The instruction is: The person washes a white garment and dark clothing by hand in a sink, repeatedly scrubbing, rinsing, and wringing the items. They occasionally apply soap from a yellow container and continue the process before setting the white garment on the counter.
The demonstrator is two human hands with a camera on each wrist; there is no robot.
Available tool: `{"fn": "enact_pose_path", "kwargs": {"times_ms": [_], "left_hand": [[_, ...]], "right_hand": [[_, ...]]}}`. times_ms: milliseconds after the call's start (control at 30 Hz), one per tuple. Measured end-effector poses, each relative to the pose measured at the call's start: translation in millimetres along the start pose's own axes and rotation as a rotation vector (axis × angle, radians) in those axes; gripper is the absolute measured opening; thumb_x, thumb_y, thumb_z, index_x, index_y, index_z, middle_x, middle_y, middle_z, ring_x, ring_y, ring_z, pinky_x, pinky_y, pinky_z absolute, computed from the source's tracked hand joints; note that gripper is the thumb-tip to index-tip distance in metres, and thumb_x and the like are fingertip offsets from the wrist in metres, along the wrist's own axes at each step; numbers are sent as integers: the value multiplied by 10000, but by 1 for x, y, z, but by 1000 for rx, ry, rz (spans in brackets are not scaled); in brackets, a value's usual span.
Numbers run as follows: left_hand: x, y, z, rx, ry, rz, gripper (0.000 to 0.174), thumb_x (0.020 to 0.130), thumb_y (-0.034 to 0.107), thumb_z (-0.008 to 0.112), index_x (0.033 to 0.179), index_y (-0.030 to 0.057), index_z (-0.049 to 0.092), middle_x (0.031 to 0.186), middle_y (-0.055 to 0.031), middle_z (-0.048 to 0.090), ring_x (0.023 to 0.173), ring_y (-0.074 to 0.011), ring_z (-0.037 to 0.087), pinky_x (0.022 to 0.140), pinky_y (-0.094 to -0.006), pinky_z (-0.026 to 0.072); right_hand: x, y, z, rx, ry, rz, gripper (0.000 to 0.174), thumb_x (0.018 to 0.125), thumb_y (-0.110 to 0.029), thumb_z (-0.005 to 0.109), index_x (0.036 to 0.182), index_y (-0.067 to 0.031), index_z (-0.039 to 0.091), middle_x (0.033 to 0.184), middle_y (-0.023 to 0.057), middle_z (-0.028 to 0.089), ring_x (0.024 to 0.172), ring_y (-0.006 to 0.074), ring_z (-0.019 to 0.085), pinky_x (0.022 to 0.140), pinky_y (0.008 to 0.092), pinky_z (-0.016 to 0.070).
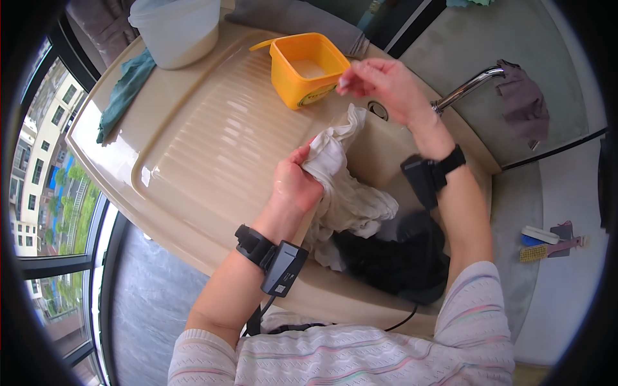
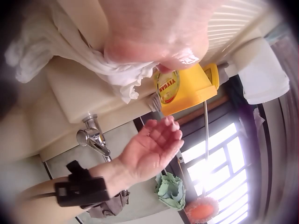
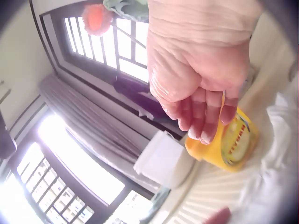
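Observation:
My left hand [image 1: 295, 185] grips a bunched white cloth [image 1: 331, 157] near its upper end. The rest of the cloth hangs into the sink basin [image 1: 376, 151]. In the left wrist view, a small white patch [image 2: 188, 57] shows by the left fingertips. Beside the rim of a yellow tub [image 1: 286, 80], my right hand [image 1: 396, 90] is raised with fingers loosely bent. White bits show on its fingertips [image 3: 205, 140], and the palm faces up in the left wrist view. Pale white contents [image 1: 308, 68] lie inside the tub.
Dark cloth [image 1: 386, 264] lies low in the basin. A chrome tap [image 1: 470, 87] with a draped grey-brown cloth [image 1: 523, 103] is at the right. A ribbed washboard [image 1: 212, 128] spans the left, with a teal cloth [image 1: 125, 93] and translucent bucket [image 1: 177, 32] behind.

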State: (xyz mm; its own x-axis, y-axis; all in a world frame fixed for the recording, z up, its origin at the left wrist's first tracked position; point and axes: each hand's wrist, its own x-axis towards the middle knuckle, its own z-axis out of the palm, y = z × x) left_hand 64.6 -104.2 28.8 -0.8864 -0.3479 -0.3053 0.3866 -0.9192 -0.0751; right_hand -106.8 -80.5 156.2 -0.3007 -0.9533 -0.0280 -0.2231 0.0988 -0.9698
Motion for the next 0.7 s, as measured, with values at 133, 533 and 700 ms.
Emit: {"fn": "enact_pose_path", "kwargs": {"times_ms": [133,533,700], "left_hand": [[0,0,0,37,36,27,377,871,137,297,1178,-51,407,1190,-175,471,1118,-291,442,993,-414,306],[2,5,-9,175,95,29,360,915,226,300,1117,-41,432,1139,-153,505,1081,-283,469,976,-398,328],[2,4,-6,60,-50,-20,371,920,259,293,1108,-37,413,1152,-174,480,1098,-297,453,984,-413,320]], "right_hand": [[-40,56,39,-234,16,-92,170,821,-160,548,785,-13,625,712,53,623,676,129,595,621,251,454],[-94,72,99,-909,36,-534,324,829,-221,489,1070,-6,525,1148,131,511,1118,230,449,925,370,315],[-82,83,61,-1095,31,-234,542,832,-400,462,1216,-19,416,1252,142,433,1221,229,347,974,494,212]]}}
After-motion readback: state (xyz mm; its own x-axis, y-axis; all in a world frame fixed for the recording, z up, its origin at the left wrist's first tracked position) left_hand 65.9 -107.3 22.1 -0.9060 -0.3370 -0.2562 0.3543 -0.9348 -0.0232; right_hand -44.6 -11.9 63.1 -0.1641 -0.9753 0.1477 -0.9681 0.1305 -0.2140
